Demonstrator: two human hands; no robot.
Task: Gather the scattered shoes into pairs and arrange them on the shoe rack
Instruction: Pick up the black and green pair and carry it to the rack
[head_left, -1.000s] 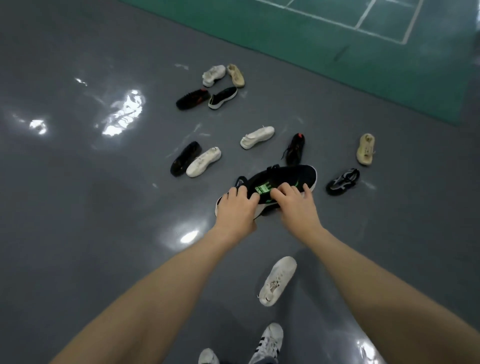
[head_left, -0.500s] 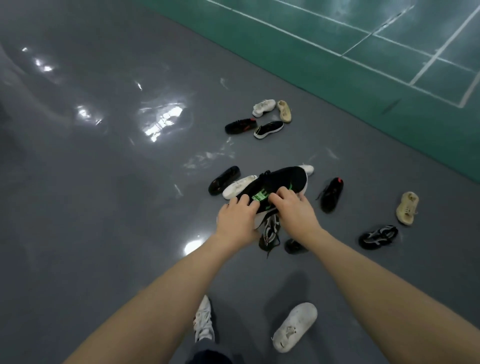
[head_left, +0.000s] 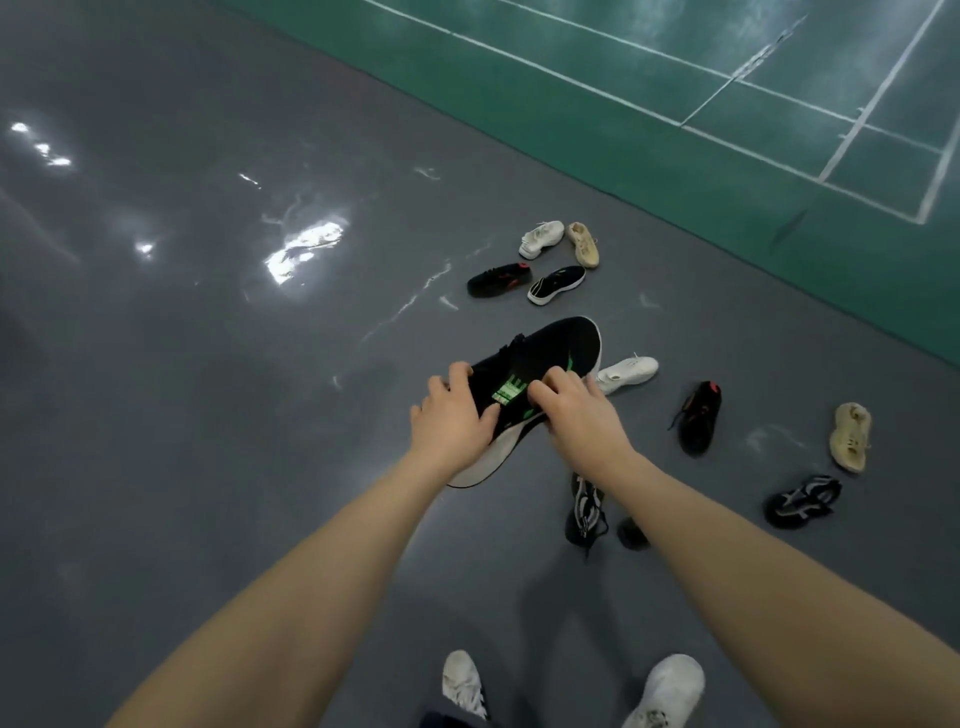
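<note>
Between both hands (head_left: 519, 415), one black-green sneaker (head_left: 545, 358); ten shoes (head_left: 696, 418) strewn beyond

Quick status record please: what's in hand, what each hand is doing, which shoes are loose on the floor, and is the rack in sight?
held: black shoe with green marks, lifted off the floor
left hand: grips its heel end
right hand: grips its side
far group: white shoe, beige shoe, black-red shoe, black shoe with white sole
right side: white sneaker, second black-red shoe, second beige shoe, black-white sandal
rack: not in view
</note>
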